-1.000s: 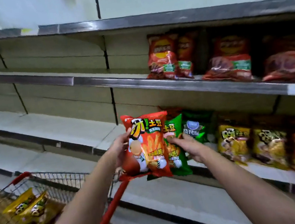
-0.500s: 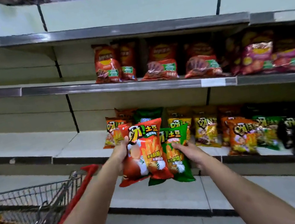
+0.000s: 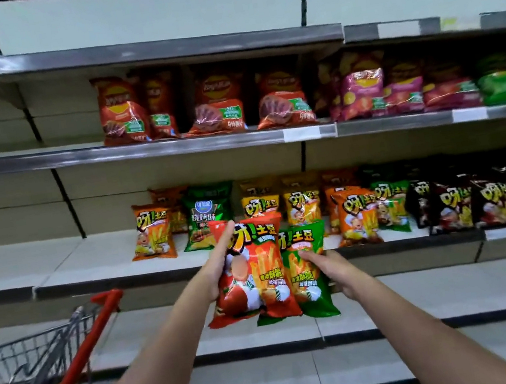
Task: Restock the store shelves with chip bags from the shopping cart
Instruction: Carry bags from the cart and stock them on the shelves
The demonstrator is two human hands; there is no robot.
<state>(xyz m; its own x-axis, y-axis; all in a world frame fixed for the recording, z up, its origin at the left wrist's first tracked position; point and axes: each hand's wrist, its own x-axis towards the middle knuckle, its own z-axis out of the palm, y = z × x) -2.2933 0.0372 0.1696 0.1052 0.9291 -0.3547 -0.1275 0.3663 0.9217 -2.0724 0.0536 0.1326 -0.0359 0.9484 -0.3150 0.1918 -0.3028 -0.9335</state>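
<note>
My left hand (image 3: 219,261) grips a red chip bag (image 3: 255,275) by its left edge, held upright in front of the shelves. Beside it my right hand (image 3: 328,269) holds a green chip bag (image 3: 308,269), partly tucked behind the red one. Both bags hang just below the front edge of the middle shelf (image 3: 98,278), where orange, green, yellow and black bags stand in a row. The shopping cart (image 3: 38,355) with its red handle is at the lower left; its contents are out of view.
The shelf above (image 3: 170,145) carries red, pink and green chip bags. The left stretches of both shelves are bare. Two lower shelves (image 3: 430,296) below the hands hold nothing. The top shelf edge (image 3: 135,54) runs overhead.
My view has swung right along the shelves, so the cart slid left and more stocked bags came into sight. Both hands keep their bags and have lifted slightly toward the middle shelf.
</note>
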